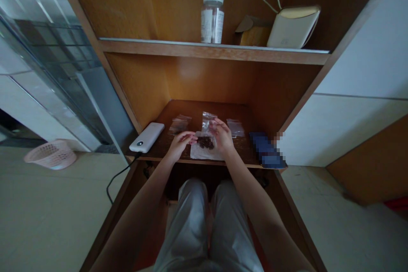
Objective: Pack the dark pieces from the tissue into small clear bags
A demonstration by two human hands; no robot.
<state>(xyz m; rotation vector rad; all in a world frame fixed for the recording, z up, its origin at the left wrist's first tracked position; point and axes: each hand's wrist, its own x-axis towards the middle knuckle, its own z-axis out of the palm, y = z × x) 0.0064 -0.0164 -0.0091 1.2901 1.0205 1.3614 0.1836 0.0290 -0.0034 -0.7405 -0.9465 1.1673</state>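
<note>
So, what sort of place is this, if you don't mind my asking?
Probably a room at home or a dormitory: a wooden shelved desk, a power bank on it, and a pink plastic basket on the floor.

Desk shelf (199, 108): power bank (146, 137) at left edge; three small plastic bags (208, 121) along back; flattened bag (200, 152) under loose pieces (205, 142), front centre; blurred object (267, 151) at right front corner. Upper shelf (213, 49): bottle (212, 17), then cardboard piece (253, 30), pouch (293, 27) rightmost. Basket (51, 154) on floor (63, 204), left.

Small clear zip-top bag (208, 122) upright, just behind dark brown clumps (205, 142) piled on crumpled white paper (199, 152)
</note>
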